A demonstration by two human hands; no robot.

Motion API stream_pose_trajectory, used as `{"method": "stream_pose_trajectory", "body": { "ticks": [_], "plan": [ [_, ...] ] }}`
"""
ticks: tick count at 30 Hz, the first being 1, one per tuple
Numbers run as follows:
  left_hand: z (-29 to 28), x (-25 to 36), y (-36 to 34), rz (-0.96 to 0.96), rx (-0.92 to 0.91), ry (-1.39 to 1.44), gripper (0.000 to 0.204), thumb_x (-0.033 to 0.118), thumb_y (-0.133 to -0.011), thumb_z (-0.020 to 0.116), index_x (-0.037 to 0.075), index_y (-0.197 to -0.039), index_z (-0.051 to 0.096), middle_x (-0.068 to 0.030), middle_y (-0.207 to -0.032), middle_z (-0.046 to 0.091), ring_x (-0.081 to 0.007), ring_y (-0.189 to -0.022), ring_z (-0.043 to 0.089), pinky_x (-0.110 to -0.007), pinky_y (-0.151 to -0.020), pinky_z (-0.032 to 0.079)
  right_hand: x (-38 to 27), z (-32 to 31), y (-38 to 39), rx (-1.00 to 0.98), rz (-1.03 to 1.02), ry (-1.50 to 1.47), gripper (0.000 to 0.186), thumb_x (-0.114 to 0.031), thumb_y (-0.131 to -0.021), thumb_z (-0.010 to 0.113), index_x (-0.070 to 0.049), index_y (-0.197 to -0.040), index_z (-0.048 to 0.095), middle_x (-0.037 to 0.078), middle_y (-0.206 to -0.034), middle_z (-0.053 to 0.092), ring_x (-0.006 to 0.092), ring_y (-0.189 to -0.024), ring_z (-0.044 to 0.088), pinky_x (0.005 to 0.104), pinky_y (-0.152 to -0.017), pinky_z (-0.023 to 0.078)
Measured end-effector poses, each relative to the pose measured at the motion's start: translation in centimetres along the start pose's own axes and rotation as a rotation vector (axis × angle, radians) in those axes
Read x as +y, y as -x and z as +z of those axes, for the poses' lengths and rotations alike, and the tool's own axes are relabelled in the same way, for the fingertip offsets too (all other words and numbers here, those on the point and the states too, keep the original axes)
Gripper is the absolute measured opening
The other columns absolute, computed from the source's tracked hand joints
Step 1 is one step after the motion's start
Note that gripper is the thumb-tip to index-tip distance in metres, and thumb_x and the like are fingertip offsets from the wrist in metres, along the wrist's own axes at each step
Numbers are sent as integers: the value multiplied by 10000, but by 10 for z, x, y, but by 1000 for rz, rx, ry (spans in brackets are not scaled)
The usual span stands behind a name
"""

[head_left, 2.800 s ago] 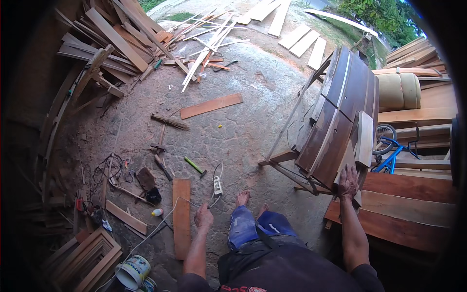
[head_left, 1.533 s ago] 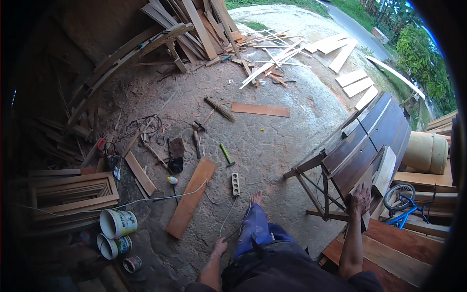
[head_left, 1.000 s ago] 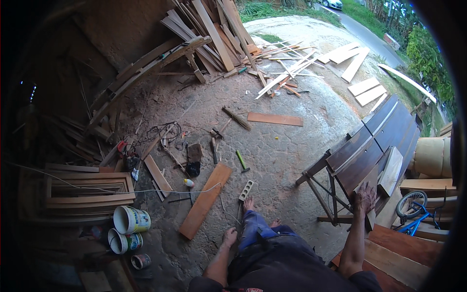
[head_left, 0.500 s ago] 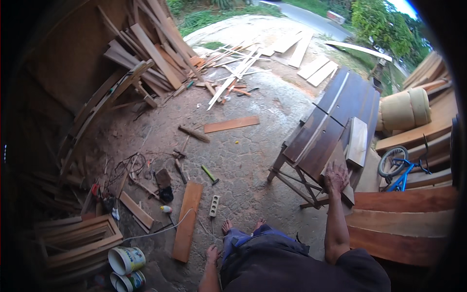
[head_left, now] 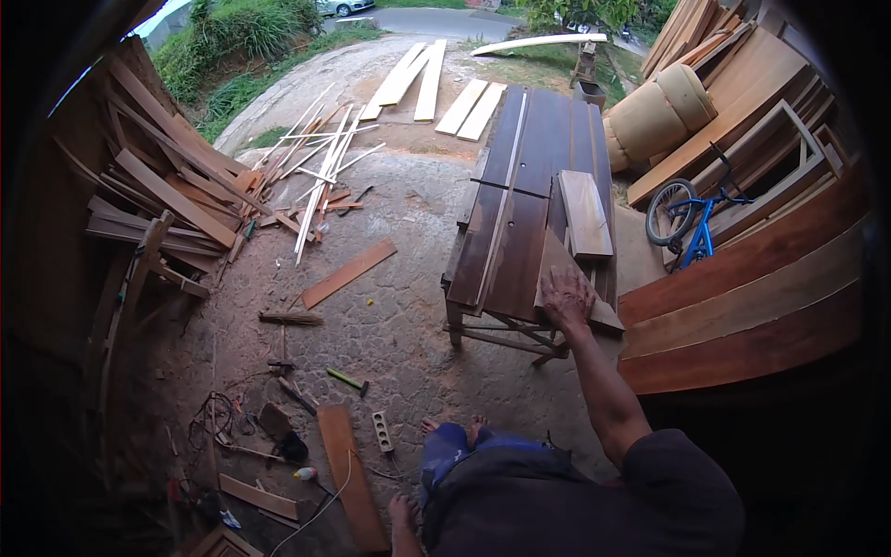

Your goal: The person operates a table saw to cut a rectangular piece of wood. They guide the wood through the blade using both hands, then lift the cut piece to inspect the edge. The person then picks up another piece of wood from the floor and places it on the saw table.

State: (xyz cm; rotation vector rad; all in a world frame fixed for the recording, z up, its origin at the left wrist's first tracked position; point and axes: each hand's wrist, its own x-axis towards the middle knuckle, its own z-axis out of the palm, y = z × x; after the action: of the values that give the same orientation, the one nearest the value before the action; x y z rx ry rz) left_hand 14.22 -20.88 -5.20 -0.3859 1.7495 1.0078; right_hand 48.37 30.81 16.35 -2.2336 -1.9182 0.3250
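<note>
The brown board (head_left: 555, 253) is laid on the desk (head_left: 487, 232) by a paler plank (head_left: 584, 213), seemingly not yet joined, the right hand (head_left: 567, 295) spread flat on it, the left hand (head_left: 405, 512) low, its grip unclear.

The left hand (head_left: 404, 511), which earlier held the white cord (head_left: 346, 483), now hangs close beside the left leg (head_left: 441, 457), and it appears free of the cord. One foot was ahead before; now both feet (head_left: 430, 425) stand almost level. The buckets have left the view, and the tabletop (head_left: 526, 255) appears nearer its middle.
</note>
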Motion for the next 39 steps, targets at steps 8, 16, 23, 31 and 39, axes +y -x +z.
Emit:
{"method": "stream_pose_trajectory", "body": {
  "ticks": [8,16,23,31,39],
  "plan": [
    [7,62,-42,107,-59,-18,467,193,-966,520,89,-1412,427,-145,-1285,569,-254,-1020,633,-327,-757,538,-5,-3,12,245,-232,65,508,-428,-984,453,-156,-1409,510,161,-1483,428,358,-1393,350,496,-1141,239],
    [1,24,-48,-31,-33,26,490,198,-963,508,104,-1431,398,-142,-1330,537,-310,-1079,607,-391,-812,533,-53,16,151,-296,-744,-153,423,-299,-929,608,-110,-1307,582,148,-1390,518,331,-1262,512,468,-1012,430],
    [-7,-8,-21,33,26,125,462,199,-990,476,105,-1436,398,-151,-1374,532,-294,-1076,610,-389,-838,518,20,128,186,-1132,-550,-80,548,-414,-937,548,-80,-1372,534,232,-1326,568,403,-1220,542,445,-1016,445],
    [41,-82,51,100,119,184,439,215,-990,509,79,-1404,454,-123,-1311,578,-232,-1047,619,-344,-829,513,134,167,177,-1033,-463,-112,581,-425,-892,521,-12,-1295,584,250,-1244,615,411,-1166,581,451,-998,456],
    [100,-139,72,307,51,-281,408,168,-967,529,-49,-1313,540,-179,-1258,616,-262,-1122,610,-345,-973,468,250,167,199,-1131,-318,114,545,-384,-890,499,-16,-1277,607,233,-1247,624,390,-1183,579,432,-1025,438]
  ]
}}
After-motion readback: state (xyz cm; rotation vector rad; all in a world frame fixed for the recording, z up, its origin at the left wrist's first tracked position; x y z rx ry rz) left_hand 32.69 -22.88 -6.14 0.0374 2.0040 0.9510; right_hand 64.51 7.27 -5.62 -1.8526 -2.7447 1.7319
